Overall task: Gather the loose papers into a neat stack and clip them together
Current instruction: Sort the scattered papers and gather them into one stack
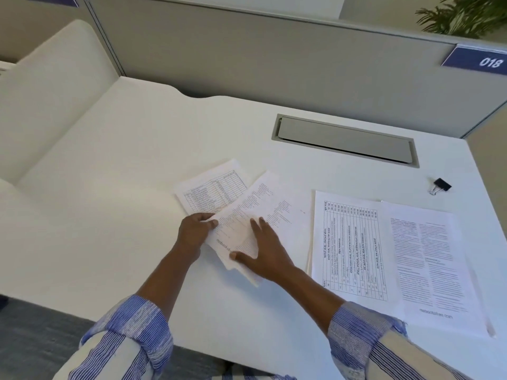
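Observation:
Several printed sheets lie loose on the white desk (109,187). A tilted text sheet (263,207) sits mid-desk, overlapping a table sheet (214,190) behind it. My left hand (194,234) pinches the near-left edge of the tilted sheet. My right hand (263,250) lies flat on the same sheet, fingers spread. To the right, a table-printed sheet (351,248) and a text sheet (428,264) lie side by side, slightly overlapped. A black binder clip (440,185) rests alone at the far right.
A grey cable hatch (345,139) is set into the desk behind the papers. Grey partition panels (274,56) close off the back, with a blue "018" tag (474,61). The desk's near edge runs just before my striped sleeves.

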The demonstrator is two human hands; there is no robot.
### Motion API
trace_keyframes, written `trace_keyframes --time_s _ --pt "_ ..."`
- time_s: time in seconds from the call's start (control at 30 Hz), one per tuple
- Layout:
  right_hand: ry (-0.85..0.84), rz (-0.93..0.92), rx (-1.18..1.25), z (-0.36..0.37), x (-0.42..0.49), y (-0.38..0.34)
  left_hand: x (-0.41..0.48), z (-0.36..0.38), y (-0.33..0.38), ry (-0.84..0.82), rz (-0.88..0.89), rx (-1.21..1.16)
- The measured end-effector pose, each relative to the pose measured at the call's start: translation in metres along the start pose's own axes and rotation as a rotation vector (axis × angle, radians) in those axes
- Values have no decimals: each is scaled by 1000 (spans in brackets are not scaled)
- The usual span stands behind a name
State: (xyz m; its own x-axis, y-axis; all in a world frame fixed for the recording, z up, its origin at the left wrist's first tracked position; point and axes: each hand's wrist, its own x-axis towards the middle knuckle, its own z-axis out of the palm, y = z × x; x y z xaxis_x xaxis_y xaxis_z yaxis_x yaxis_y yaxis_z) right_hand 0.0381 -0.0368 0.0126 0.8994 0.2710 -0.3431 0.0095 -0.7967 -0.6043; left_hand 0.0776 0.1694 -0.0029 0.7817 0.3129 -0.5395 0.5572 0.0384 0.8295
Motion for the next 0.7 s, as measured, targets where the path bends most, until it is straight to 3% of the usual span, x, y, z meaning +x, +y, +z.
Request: trace_keyframes --time_s 0.17,0.27,0.37,0.57,0.7 --pt "454 269 299 -29 0 6 2 -14 15 -69 -95 -226" --pt "489 544 628 -41 8 17 -2 -16 18 -111 -103 -288" --pt "485 655 1031 -47 14 27 -4 -17 18 -160 -108 -278" --pt "569 506 801 -67 13 35 -5 -21 13 -191 -21 -54" --pt "349 532 836 -73 23 45 -15 -19 19 -243 24 87"
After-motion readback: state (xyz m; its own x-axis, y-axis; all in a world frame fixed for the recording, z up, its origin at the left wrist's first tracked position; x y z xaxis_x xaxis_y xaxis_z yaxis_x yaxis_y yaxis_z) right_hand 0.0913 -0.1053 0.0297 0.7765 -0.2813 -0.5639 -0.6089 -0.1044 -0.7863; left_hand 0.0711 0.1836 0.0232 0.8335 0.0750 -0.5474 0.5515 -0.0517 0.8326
